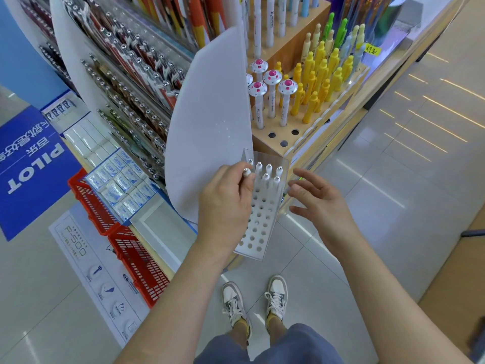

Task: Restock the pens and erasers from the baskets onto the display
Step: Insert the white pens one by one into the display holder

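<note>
A clear acrylic pen holder (258, 222) with a white perforated top juts out from the display's front edge. Several white pens (269, 173) stand in its far rows; the nearer holes are bare. My left hand (225, 203) pinches one white pen (246, 172) at the holder's far left corner. My right hand (319, 198) hovers just right of the holder, fingers spread, holding nothing. Two red baskets (123, 232) sit low on the left below boxed erasers (123, 179).
A wooden block (275, 145) behind the holder carries mushroom-topped pens (273, 85) and yellow pens (315, 82). A curved white divider panel (210, 122) separates it from racks of pens (136, 95) on the left. Tiled floor and my shoes lie below.
</note>
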